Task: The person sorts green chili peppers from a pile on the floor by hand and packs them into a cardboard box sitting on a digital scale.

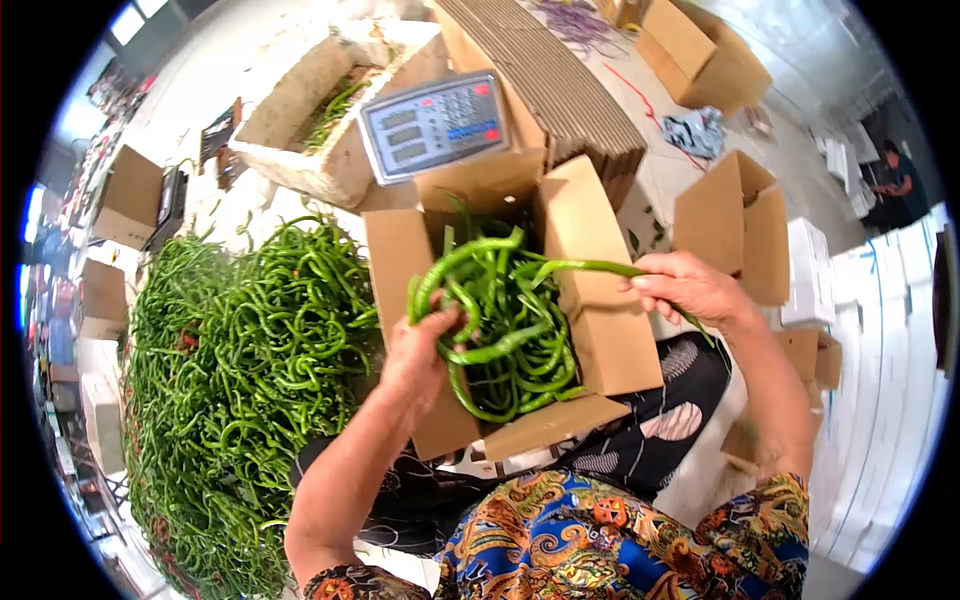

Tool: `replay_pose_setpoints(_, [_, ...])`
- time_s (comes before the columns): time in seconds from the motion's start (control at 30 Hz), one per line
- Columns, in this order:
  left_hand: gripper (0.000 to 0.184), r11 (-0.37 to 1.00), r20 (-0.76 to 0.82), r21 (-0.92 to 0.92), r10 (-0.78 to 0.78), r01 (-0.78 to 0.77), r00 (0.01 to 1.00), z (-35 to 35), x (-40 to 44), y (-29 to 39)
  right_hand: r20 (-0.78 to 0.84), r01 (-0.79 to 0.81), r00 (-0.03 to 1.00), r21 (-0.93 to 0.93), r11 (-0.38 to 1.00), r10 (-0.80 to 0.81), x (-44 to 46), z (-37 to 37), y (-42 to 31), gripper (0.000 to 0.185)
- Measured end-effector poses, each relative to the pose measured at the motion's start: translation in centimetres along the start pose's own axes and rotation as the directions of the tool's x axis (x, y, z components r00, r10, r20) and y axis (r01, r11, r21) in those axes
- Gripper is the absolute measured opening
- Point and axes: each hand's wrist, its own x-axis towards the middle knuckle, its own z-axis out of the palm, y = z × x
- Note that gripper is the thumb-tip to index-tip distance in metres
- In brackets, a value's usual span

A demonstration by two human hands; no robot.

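An open cardboard box (605,330) with its flaps spread stands in front of me, holding long green peppers (515,370). My left hand (422,345) is closed around several curved peppers over the left side of the box. Past the right flap, my right hand (685,288) pinches one long pepper, which stretches leftward over the box opening. Left of the box lies a large heap of green peppers (260,340). Behind the box is a scale display (435,125) with a keypad.
A white foam box (345,180) with some green peppers stands at the back left. Flattened cardboard (560,80) is stacked behind the scale. Open cartons (735,225) and white boxes (805,275) are at the right. A person (900,180) is at the far right.
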Motion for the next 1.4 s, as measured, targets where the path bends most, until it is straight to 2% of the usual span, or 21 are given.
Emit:
replay_pose_setpoints(0.13, [0.029, 0.994, 0.100, 0.099, -0.055, 0.045, 0.993, 0.4, -1.6, -1.0, -0.130, 0.293, 0.951, 0.082, 0.953, -0.281, 2.4, 0.8, -5.9, 0.023])
replay_pose_setpoints(0.17, [0.029, 0.990, 0.164, 0.136, -0.055, 0.033, 0.985, 0.3, -1.8, -1.4, -0.210, 0.458, 0.874, 0.061, 0.887, -0.437, 4.1, 1.8, -8.7, 0.024])
replay_pose_setpoints(0.2, [0.029, 0.991, 0.201, 0.135, -0.038, 0.011, 0.979, 0.5, -2.0, -1.5, -0.127, 0.581, 0.810, 0.043, 0.813, -0.572, 6.4, 2.0, -11.9, 0.034])
replay_pose_setpoints(0.23, [0.029, 0.991, 0.237, 0.133, -0.024, -0.008, 0.971, 0.7, -2.1, -1.5, -0.290, 0.615, 0.719, -0.159, 0.772, -0.632, 8.0, 3.3, -15.0, 0.042])
replay_pose_setpoints(0.3, [0.032, 0.996, 0.250, 0.087, -0.004, -0.019, 0.968, 0.4, -2.0, -1.5, -0.442, 0.696, 0.542, -0.240, 0.676, -0.715, 11.5, 6.4, -19.1, 0.059])
replay_pose_setpoints(0.33, [0.033, 0.999, 0.247, 0.047, 0.000, -0.012, 0.969, 0.3, -2.0, -1.0, -0.466, 0.786, 0.495, -0.121, 0.607, -0.734, 13.1, 7.2, -20.1, 0.066])
replay_pose_setpoints(0.43, [0.040, 0.998, 0.340, -0.057, 0.006, 0.015, 0.940, -0.5, -2.4, 0.4, -0.021, 0.704, 0.694, -0.187, 0.685, -0.719, 14.1, 7.7, -17.8, 0.069])
replay_pose_setpoints(0.47, [0.044, 0.995, 0.385, -0.100, 0.018, 0.022, 0.923, -1.1, -2.1, 0.6, 0.069, 0.597, 0.800, -0.190, 0.779, -0.596, 13.6, 8.1, -16.6, 0.065])
replay_pose_setpoints(0.57, [0.055, 0.988, 0.401, -0.154, 0.052, 0.012, 0.915, -0.7, -3.4, 1.6, 0.330, 0.378, 0.890, -0.144, 0.915, -0.315, 12.9, 8.1, -11.6, 0.072])
replay_pose_setpoints(0.67, [0.059, 0.986, 0.470, -0.163, 0.069, 0.010, 0.880, -1.0, -2.8, 1.8, 0.506, 0.172, 0.844, 0.060, 0.983, -0.178, 10.9, 8.0, -7.8, 0.080])
replay_pose_setpoints(0.7, [0.059, 0.986, 0.482, -0.166, 0.092, -0.013, 0.872, -0.6, -3.0, 2.3, 0.500, 0.147, 0.856, 0.002, 0.989, -0.128, 11.5, 7.2, -6.1, 0.073])
replay_pose_setpoints(0.77, [0.057, 0.984, 0.485, -0.176, 0.094, -0.009, 0.869, 0.3, -3.2, 3.1, 0.399, 0.045, 0.896, 0.355, 0.934, -0.195, 8.8, 8.3, -5.3, 0.066])
replay_pose_setpoints(0.8, [0.055, 0.994, 0.473, -0.105, 0.075, -0.028, 0.878, -0.4, -2.4, 2.7, 0.388, 0.199, 0.868, 0.298, 0.934, -0.309, 8.0, 8.1, -5.3, 0.059])
replay_pose_setpoints(0.9, [0.053, 0.989, 0.382, -0.053, 0.146, -0.137, 0.912, 0.5, -2.0, 1.4, 0.391, 0.333, 0.877, -0.072, 0.940, -0.281, 7.2, 7.9, -4.8, 0.052])
replay_pose_setpoints(0.93, [0.051, 0.993, 0.393, -0.050, 0.120, -0.109, 0.912, 0.6, -1.8, 1.1, 0.268, 0.568, 0.808, -0.120, 0.814, -0.525, 7.9, 8.6, -3.4, 0.058])
replay_pose_setpoints(0.97, [0.051, 0.993, 0.383, -0.070, 0.111, -0.091, 0.917, 0.8, -1.7, 0.7, 0.084, 0.326, 0.944, -0.369, 0.871, -0.318, 7.0, 9.5, -3.6, 0.063])
replay_pose_setpoints(1.03, [0.050, 0.992, 0.362, -0.107, 0.096, -0.061, 0.927, 1.1, -1.4, -0.1, 0.035, 0.451, 0.871, -0.454, 0.769, -0.490, 8.2, 10.5, -1.7, 0.057])
replay_pose_setpoints(1.17, [0.036, 0.997, 0.346, -0.006, 0.078, -0.081, 0.935, 1.0, -1.2, 0.0, -0.007, 0.215, 0.976, -0.138, 0.967, -0.218, 9.1, 8.8, -0.6, 0.030])
replay_pose_setpoints(1.23, [0.021, 0.991, 0.230, 0.081, 0.083, -0.104, 0.970, 0.3, -1.0, 0.7, -0.062, 0.254, 0.965, -0.043, 0.966, -0.256, 9.1, 7.5, 0.2, 0.024])
replay_pose_setpoints(1.3, [0.019, 0.988, 0.181, 0.054, 0.135, -0.147, 0.974, -1.3, 0.0, 0.3, -0.159, 0.145, 0.979, 0.107, 0.984, -0.127, 7.9, 6.9, -1.1, 0.024])
replay_pose_setpoints(1.4, [0.023, 0.991, 0.160, -0.060, 0.124, -0.116, 0.979, -1.5, -0.1, 0.9, -0.065, 0.137, 0.990, 0.350, 0.927, -0.122, 8.2, 5.5, -0.2, 0.022])
